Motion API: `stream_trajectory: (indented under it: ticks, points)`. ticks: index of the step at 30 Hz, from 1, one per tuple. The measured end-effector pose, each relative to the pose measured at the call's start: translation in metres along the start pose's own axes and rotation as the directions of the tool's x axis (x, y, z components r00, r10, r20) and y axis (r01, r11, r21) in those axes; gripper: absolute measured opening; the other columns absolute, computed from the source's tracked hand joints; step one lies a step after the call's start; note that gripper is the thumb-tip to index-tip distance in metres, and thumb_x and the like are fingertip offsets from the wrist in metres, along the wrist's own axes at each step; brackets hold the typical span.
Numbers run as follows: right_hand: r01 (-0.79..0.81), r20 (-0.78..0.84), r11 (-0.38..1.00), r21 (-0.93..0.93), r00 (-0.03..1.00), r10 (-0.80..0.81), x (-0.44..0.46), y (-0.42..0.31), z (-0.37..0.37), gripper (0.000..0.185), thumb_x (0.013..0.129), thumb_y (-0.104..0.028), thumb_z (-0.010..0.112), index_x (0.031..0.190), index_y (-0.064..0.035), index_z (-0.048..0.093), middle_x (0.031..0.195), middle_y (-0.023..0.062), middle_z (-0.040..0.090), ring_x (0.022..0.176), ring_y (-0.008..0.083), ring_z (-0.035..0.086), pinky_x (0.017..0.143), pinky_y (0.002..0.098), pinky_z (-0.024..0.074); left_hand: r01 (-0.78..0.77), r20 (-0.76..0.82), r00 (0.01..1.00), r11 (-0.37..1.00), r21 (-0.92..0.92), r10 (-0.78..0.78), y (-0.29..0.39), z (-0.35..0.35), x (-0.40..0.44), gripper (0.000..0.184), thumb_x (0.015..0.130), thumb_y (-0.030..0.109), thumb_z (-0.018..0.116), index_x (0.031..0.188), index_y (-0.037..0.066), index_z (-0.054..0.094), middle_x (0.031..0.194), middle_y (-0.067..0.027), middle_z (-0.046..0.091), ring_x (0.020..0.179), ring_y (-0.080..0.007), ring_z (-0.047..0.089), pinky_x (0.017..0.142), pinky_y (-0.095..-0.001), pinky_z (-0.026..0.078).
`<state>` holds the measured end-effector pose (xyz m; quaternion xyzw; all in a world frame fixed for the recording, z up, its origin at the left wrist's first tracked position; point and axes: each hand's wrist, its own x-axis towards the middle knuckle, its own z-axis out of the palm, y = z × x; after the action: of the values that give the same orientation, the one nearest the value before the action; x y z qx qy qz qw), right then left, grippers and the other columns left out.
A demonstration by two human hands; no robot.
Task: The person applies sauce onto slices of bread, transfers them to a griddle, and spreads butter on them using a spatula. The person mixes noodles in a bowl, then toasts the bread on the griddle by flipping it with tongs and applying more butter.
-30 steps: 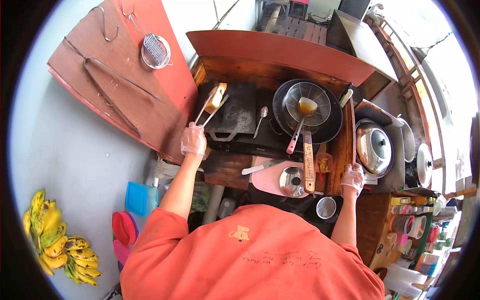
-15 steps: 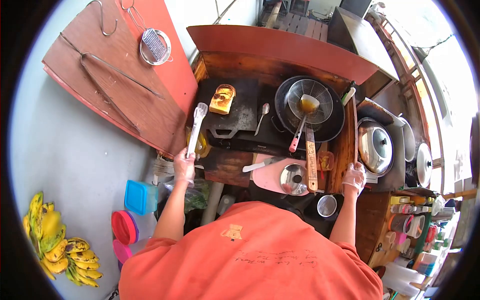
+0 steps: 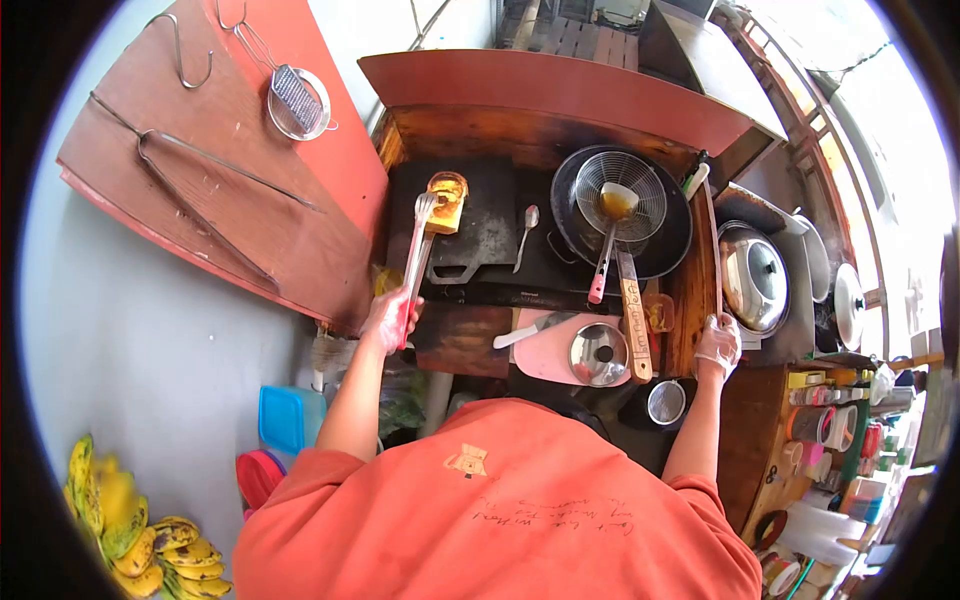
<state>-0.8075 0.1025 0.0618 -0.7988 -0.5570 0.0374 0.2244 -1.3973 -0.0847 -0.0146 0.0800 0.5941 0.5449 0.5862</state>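
My left hand, in a clear plastic glove, is closed around metal tongs with some red at the grip. The tongs' ends reach the browned slice of toast on the black griddle; one arm lies over its left side, and whether they pinch it I cannot tell. At the counter's right side, my gloved right hand is wrapped over the edge of the wooden side panel.
A wok holds a wire skimmer and a ladle. A spoon lies beside the griddle. Nearer me are a knife, a pot lid and a pink board. Lidded pots stand right.
My left hand has moved the tongs up and right, from beside the griddle onto the toast. The tongs' arms have spread apart. My right hand stays on the panel edge; the view has shifted slightly.
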Motion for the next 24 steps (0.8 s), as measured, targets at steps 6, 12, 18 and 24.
stream_trajectory:
  ticks: [6,12,18,24]
  points:
    - [-0.038,0.000,0.999,0.013,0.999,0.038,-0.005,-0.012,-0.008,0.033,0.095,-0.035,0.060,0.112,-0.0088,0.070,0.105,0.0200,0.071,0.097,0.0374,0.067,0.087,0.0445,0.0508,-0.263,-0.063,0.951,0.901,0.345,0.302,0.018,0.006,0.058,0.023,0.093,0.026,0.070,0.107,0.007,0.071,0.077,-0.0082,0.069,0.055,-0.0207,0.063,0.048,-0.0369,0.049]
    - [-0.085,-0.006,0.996,-0.002,0.996,0.085,-0.006,-0.011,-0.004,0.032,0.096,-0.036,0.059,0.112,-0.0107,0.069,0.106,0.0185,0.072,0.099,0.0370,0.067,0.087,0.0447,0.0507,-0.210,0.023,0.633,0.143,0.967,0.774,0.054,0.048,0.007,0.038,0.087,0.024,0.073,0.121,0.008,0.069,0.081,-0.0204,0.068,0.075,-0.0398,0.067,0.071,-0.0479,0.052]
    - [-0.109,0.006,0.994,0.001,0.994,0.109,-0.009,-0.021,-0.012,0.032,0.096,-0.036,0.059,0.112,-0.0106,0.069,0.107,0.0178,0.072,0.099,0.0368,0.067,0.087,0.0448,0.0507,-0.166,0.049,0.639,0.075,0.983,0.768,0.041,0.034,0.019,0.041,0.089,0.027,0.072,0.125,0.009,0.067,0.089,-0.0206,0.069,0.084,-0.0389,0.068,0.076,-0.0495,0.053]
    - [-0.061,-0.023,0.998,-0.016,0.998,0.061,-0.004,-0.003,0.002,0.036,0.096,-0.045,0.054,0.112,-0.0172,0.070,0.105,0.0184,0.072,0.098,0.0398,0.068,0.087,0.0477,0.0522,-0.141,0.022,0.661,0.095,0.985,0.750,0.039,0.040,0.014,0.045,0.088,0.027,0.071,0.129,0.008,0.064,0.093,-0.0211,0.070,0.088,-0.0397,0.068,0.078,-0.0505,0.053]
